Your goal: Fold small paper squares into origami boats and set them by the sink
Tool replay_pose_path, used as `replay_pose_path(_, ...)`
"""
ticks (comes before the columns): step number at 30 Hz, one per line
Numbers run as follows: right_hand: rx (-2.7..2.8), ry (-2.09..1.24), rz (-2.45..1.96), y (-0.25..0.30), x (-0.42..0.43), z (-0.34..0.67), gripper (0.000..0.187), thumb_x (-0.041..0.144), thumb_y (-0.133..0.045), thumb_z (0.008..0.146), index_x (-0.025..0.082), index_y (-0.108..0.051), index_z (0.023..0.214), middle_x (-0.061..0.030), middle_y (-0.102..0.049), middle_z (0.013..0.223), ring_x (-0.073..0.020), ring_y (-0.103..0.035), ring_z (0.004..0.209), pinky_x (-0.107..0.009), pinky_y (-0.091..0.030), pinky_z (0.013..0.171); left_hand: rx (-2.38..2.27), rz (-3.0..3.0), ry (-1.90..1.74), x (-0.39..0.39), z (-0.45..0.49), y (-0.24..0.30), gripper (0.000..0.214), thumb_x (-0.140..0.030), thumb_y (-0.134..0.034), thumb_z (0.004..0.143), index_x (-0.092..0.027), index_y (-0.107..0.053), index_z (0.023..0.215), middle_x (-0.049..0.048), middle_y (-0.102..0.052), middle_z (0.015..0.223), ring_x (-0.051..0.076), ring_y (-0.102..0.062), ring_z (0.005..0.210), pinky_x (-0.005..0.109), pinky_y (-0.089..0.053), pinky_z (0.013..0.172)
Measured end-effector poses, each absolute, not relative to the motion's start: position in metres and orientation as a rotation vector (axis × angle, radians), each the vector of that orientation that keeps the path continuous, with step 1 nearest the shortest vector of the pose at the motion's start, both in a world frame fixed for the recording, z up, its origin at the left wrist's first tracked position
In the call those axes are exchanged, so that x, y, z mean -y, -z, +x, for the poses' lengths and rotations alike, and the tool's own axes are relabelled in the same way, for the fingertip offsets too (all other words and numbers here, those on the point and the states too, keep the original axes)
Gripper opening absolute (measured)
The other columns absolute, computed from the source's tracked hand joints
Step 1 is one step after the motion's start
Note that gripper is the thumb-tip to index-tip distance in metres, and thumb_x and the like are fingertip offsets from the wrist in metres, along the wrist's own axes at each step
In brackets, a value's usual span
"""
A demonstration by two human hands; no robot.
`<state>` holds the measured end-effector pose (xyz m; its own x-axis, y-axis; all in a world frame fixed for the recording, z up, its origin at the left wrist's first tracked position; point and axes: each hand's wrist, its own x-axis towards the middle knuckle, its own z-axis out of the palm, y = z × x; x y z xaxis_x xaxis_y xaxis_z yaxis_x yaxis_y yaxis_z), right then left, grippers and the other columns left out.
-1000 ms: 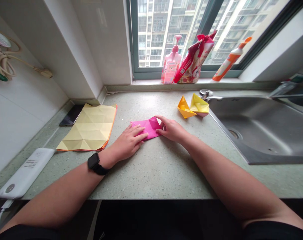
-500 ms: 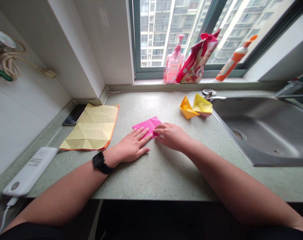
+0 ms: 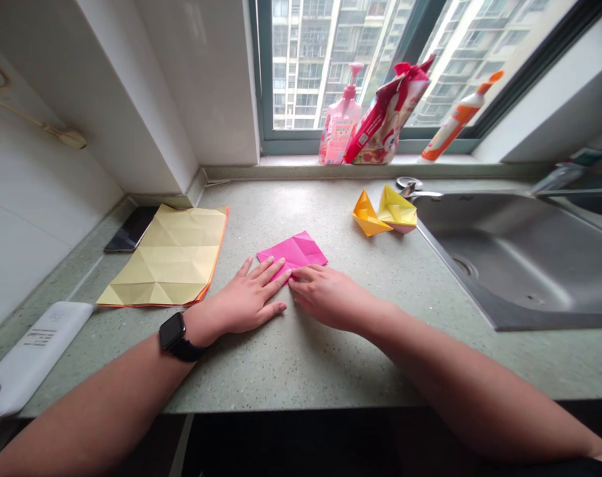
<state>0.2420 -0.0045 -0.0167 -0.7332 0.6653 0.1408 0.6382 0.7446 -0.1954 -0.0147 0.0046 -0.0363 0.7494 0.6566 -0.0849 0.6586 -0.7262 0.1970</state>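
Observation:
A folded sheet of pink origami paper (image 3: 301,249) lies on the counter in front of me, its creases showing. My left hand (image 3: 248,296) is spread flat, fingertips pressing on the paper's left and near part. At the near edge, my right hand (image 3: 330,295) has its bent fingers together on the paper, close to my left fingertips. The thumb of that hand is partly hidden. To the right stand two folded paper boats, an orange one (image 3: 369,215) and a yellow one (image 3: 397,207).
On the left, a stack of creased yellow paper (image 3: 174,255) overlaps a phone (image 3: 130,228); a white power bank (image 3: 35,358) lies nearer. A steel sink (image 3: 484,318) is on the right. The sill holds a pump bottle (image 3: 340,129), a red bag (image 3: 387,122) and an orange-white bottle (image 3: 452,126).
My right hand has moved from the paper's right side to its near edge, uncovering the right part. My left hand stays flat on the paper. The view has shifted slightly.

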Motion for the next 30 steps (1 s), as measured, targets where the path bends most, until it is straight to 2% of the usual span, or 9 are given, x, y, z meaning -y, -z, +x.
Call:
replay_pose_path(3, 2.787, -0.15, -1.108, 0.014, 0.007, 0.239, 0.028, 0.02, -0.057, 0.107, 0.018, -0.084, 0.112, -0.0163, -0.081, 0.121, -0.0276, -0.075, 0.104, -0.043, -0.061, 0.094, -1.018, 2.735, 0.021, -0.006, -0.016, 0.034, 0.073, -0.06, -0.038, 0.116, -0.024, -0.027, 0.179, 0.0139, -0.023, 0.185, 0.035, -0.015, 0.174, 0.063, -0.004, 0.139)
replay_pose_path(6, 2.746, -0.157, -1.228, 0.009, 0.008, 0.24, 0.031, 0.024, -0.054, 0.109, 0.022, -0.085, 0.115, -0.0125, -0.082, 0.122, -0.0263, -0.075, 0.102, -0.042, -0.06, 0.092, -0.979, 2.746, -0.02, -0.007, -0.021, 0.032, 0.071, -0.06, -0.044, 0.114, -0.032, -0.03, 0.178, 0.0103, -0.025, 0.185, 0.037, -0.017, 0.174, 0.063, -0.007, 0.139)
replay_pose_path(10, 2.718, -0.109, -1.423, 0.003, 0.007, 0.244, 0.03, 0.021, -0.058, 0.104, 0.025, -0.087, 0.103, -0.0104, -0.083, 0.116, -0.0268, -0.074, 0.099, -0.04, -0.059, 0.085, -0.949, 2.746, -0.034, -0.009, -0.027, 0.028, 0.071, -0.063, -0.052, 0.111, -0.038, -0.034, 0.176, 0.0082, -0.025, 0.185, 0.039, -0.019, 0.173, 0.064, -0.012, 0.139)
replay_pose_path(15, 2.682, 0.014, -1.665, 0.001, -0.001, 0.258, 0.026, 0.017, -0.062, 0.097, 0.024, -0.085, 0.088, -0.0139, -0.082, 0.105, -0.0266, -0.069, 0.082, -0.041, -0.053, 0.071, -0.945, 2.733, -0.033, -0.009, -0.027, 0.025, 0.076, -0.07, -0.057, 0.107, -0.039, -0.039, 0.174, 0.01, -0.025, 0.185, 0.044, -0.02, 0.172, 0.068, -0.016, 0.137)
replay_pose_path(19, 2.619, 0.079, -1.808, 0.009, -0.01, 0.274, 0.025, 0.017, -0.062, 0.097, 0.02, -0.084, 0.086, -0.0186, -0.08, 0.102, -0.0285, -0.068, 0.081, -0.042, -0.05, 0.067, -0.973, 2.716, 0.022, -0.009, -0.027, 0.023, 0.082, -0.075, -0.061, 0.103, -0.04, -0.04, 0.174, 0.0118, -0.023, 0.186, 0.05, -0.019, 0.171, 0.071, -0.018, 0.134)
replay_pose_path(22, 2.517, 0.174, -1.848, 0.016, -0.017, 0.278, 0.022, 0.019, -0.063, 0.097, 0.019, -0.085, 0.097, -0.0223, -0.079, 0.102, -0.0321, -0.069, 0.088, -0.044, -0.052, 0.072, -0.989, 2.721, 0.008, -0.008, -0.026, 0.024, 0.079, -0.074, -0.06, 0.103, -0.04, -0.043, 0.172, 0.0127, -0.029, 0.184, 0.051, -0.022, 0.169, 0.072, -0.021, 0.133)
replay_pose_path(24, 2.454, 0.219, -1.805, 0.018, -0.019, 0.274, 0.028, 0.016, -0.061, 0.097, 0.017, -0.083, 0.113, -0.0231, -0.079, 0.111, -0.0349, -0.069, 0.102, -0.046, -0.054, 0.084, -1.012, 2.736, -0.058, -0.008, -0.022, 0.026, 0.07, -0.069, -0.057, 0.107, -0.039, -0.048, 0.169, 0.0129, -0.038, 0.18, 0.049, -0.026, 0.168, 0.072, -0.022, 0.133)
replay_pose_path(27, 2.497, 0.149, -1.591, 0.018, -0.019, 0.26, 0.032, 0.017, -0.056, 0.102, 0.018, -0.08, 0.124, -0.0189, -0.077, 0.132, -0.0342, -0.066, 0.12, -0.046, -0.053, 0.101, -1.075, 2.749, -0.16, -0.005, -0.011, 0.029, 0.063, -0.062, -0.056, 0.11, -0.037, -0.05, 0.167, 0.014, -0.049, 0.171, 0.047, -0.034, 0.163, 0.074, -0.019, 0.134)
replay_pose_path(30, 2.592, 0.032, -1.43, 0.018, -0.014, 0.248, 0.03, 0.018, -0.058, 0.103, 0.022, -0.08, 0.124, -0.0135, -0.076, 0.137, -0.0313, -0.067, 0.121, -0.044, -0.054, 0.103, -1.159, 2.752, -0.179, -0.002, 0.005, 0.032, 0.065, -0.058, -0.057, 0.109, -0.033, -0.05, 0.168, 0.0178, -0.053, 0.163, 0.047, -0.041, 0.158, 0.077, -0.017, 0.133)
